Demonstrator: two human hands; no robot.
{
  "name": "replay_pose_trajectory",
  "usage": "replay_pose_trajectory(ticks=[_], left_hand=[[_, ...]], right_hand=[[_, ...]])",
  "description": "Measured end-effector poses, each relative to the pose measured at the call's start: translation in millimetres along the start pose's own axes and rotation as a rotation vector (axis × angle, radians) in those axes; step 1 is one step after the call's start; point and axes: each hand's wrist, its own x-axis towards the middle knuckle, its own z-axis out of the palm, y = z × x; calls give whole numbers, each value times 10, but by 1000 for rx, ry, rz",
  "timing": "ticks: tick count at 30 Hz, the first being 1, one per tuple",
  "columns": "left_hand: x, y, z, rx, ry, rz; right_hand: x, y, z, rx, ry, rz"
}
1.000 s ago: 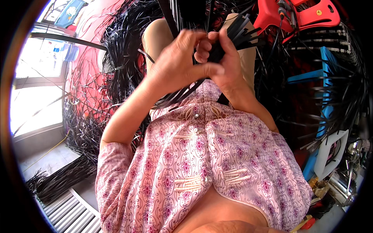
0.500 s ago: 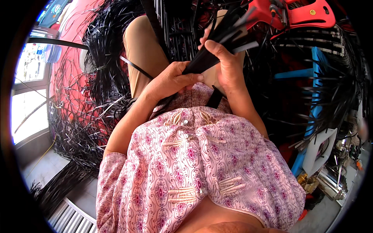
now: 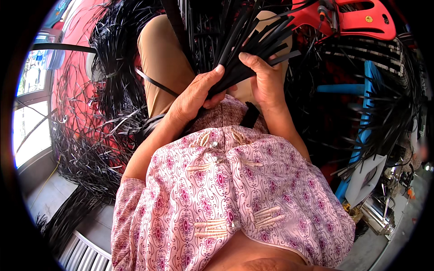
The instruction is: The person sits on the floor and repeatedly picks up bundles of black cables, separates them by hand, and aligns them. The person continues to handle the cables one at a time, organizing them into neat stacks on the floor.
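A bundle of flat black plastic strips (image 3: 253,43) fans out upward from between both hands, above the lap. My left hand (image 3: 196,92) wraps around the lower part of the bundle, fingers curled over it. My right hand (image 3: 264,79) grips the same bundle from the right side, thumb on top. One loose black strip (image 3: 156,82) runs across the tan trouser leg (image 3: 160,58). The strips' lower ends pass down behind the pink patterned shirt (image 3: 226,194) and are hidden.
Heaps of black strips (image 3: 95,149) lie on the left over a red surface. A red plastic stool (image 3: 361,20) stands at the upper right, a blue frame (image 3: 366,104) below it. A white card (image 3: 368,178) and metal parts sit at the lower right.
The view has tipped so the hands sit lower and larger in frame. Both hands have shifted along the bundle, and the strip ends now fan out wider above them.
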Motion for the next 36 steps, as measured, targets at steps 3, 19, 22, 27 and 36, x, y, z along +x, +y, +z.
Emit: replay_pose_trajectory(ticks=[3, 19, 22, 27, 36], left_hand=[[23, -23, -10, 18, 34, 6], [85, -157, -86, 7, 81, -8], [98, -195, -106, -53, 63, 12], [82, -156, -72, -125, 61, 19], [81, -194, -77, -181, 55, 24]], right_hand=[[20, 37, -29, -8, 27, 54], [30, 19, 28, 112, 82, 0], [24, 32, 29, 133, 95, -1], [7, 71, 33, 142, 125, -43], [-1, 40, 78, 150, 161, -17]])
